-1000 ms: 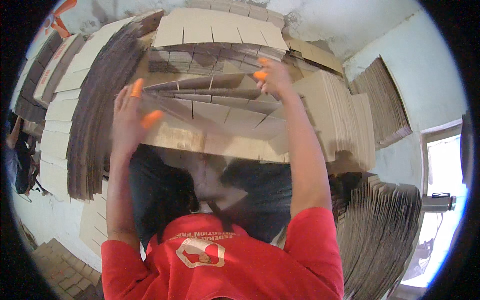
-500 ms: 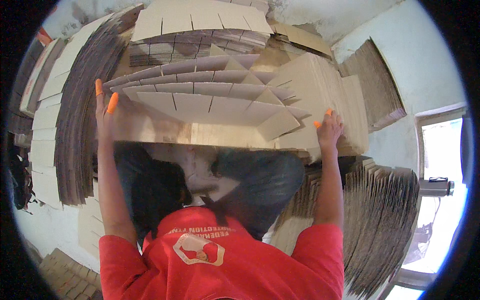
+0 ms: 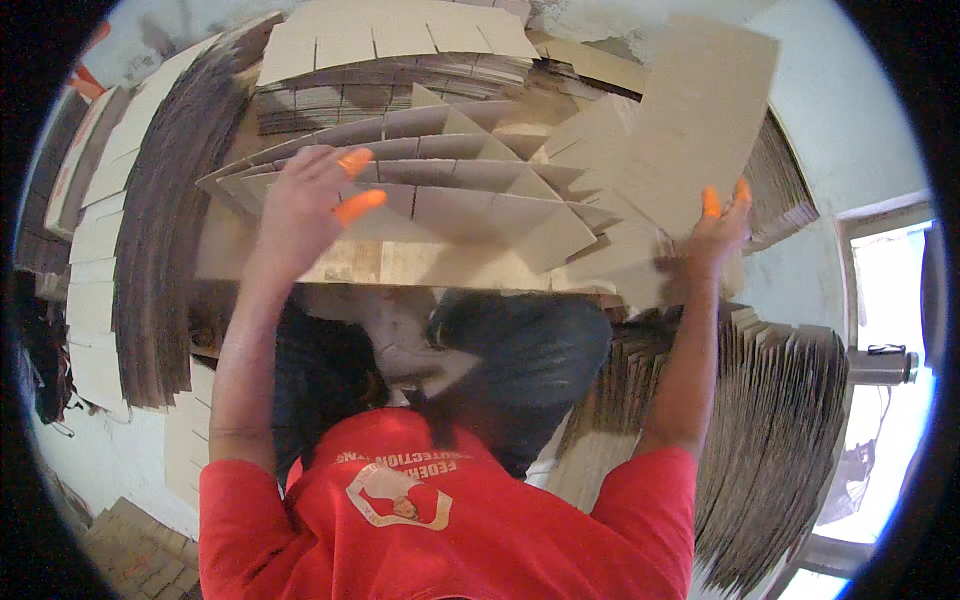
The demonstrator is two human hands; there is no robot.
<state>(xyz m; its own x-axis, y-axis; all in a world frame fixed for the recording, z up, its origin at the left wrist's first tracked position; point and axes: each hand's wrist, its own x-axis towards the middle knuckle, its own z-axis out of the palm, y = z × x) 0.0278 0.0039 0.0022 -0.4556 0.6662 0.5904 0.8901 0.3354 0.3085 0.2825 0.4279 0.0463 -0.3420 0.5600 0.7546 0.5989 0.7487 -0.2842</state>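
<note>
Daylight floods in from the window [image 3: 885,300] at the right edge, blown out to white glare. The cardboard stacks [image 3: 150,230] at left sit dimmer. Fisheye bending curves every edge near the black rim, and the left hand [image 3: 305,205] blurs slightly.

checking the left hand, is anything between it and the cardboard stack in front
Nothing visible. The left hand hovers just over the fanned cardboard sheets, apparently apart. The right hand holds a sheet off to the side.
</note>
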